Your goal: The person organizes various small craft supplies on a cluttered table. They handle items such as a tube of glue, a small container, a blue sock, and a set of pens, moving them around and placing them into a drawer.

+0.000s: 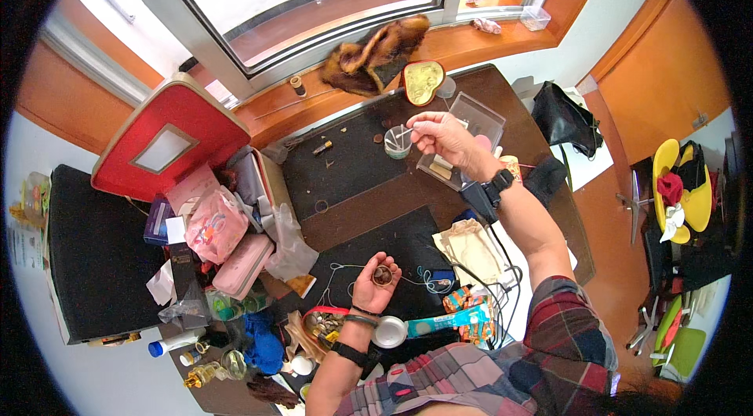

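My left hand (377,285) is palm up above the dark desk (338,222), its fingers curled around a small round brown object (382,275) with a light rim. Farther forward, my right hand (438,136) pinches a thin white stick (404,133) above a small clear cup (398,142) that has white sticks inside. Behind that cup lies a heart-shaped tin part (423,82), gold inside. A clear plastic box (479,116) is partly hidden by my right hand. Beside my left wrist, a red-rimmed container (325,325) holds many small coin-like pieces.
An open red-lined case (170,139) with pink pouches (217,219) stands at the left. Cream cloth (470,251), black cables (506,286) and a blue tube (447,322) lie near my right arm. A brown furry item (376,57) rests on the windowsill (488,42); a black bag (567,119) is at the right.
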Demonstrator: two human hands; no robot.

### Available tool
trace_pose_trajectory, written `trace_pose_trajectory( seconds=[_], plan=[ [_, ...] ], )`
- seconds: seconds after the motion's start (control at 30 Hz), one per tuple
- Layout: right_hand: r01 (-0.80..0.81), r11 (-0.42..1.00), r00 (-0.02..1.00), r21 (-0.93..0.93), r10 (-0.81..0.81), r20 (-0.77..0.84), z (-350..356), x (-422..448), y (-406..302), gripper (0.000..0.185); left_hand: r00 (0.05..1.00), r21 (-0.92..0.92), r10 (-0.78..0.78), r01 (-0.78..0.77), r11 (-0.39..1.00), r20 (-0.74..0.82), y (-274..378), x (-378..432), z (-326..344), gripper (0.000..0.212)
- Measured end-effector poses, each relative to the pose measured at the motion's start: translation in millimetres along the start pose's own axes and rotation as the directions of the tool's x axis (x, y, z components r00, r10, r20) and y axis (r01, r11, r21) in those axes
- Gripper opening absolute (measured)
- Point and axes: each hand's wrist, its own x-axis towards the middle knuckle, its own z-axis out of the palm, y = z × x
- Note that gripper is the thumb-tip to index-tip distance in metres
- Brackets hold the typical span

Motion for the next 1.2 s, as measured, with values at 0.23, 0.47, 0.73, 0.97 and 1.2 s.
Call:
trace_pose_trajectory(
  seconds=[0.23, 0.47, 0.73, 0.97, 1.2],
  plan=[
    [-0.013, 0.976, 0.993, -0.216, -0.012, -0.116, 4.3, 5.9, 19.9, 0.018, 1.000, 0.004, 0.010, -0.010, 1.000, -0.020, -0.9, 0.2, -2.9, 0.017],
    [0.274, 0.568, 0.894, -0.776, -0.448, -0.012, -8.3, 5.7, 43.9, 0.012, 1.000, 0.008, -0.002, 0.002, 1.000, 0.004, -2.2, -0.9, -1.2, 0.018],
    [0.160, 0.078, 0.884, -0.984, -0.454, 0.108, 9.3, 2.5, 55.2, 0.020, 1.000, 0.017, 0.008, -0.009, 1.000, 0.008, -2.0, -1.5, -0.8, 0.017],
    [0.116, 0.058, 0.879, -0.992, -0.471, 0.075, 17.2, 14.2, 50.8, 0.019, 1.000, 0.018, 0.017, -0.017, 1.000, 0.010, -1.5, -2.2, -1.9, 0.016],
    [0.121, -0.010, 0.873, -0.993, -0.475, 0.111, 13.9, 26.6, 56.3, 0.010, 1.000, 0.013, 0.017, -0.017, 1.000, 0.024, -2.1, -1.9, -2.8, 0.016]
  ],
)
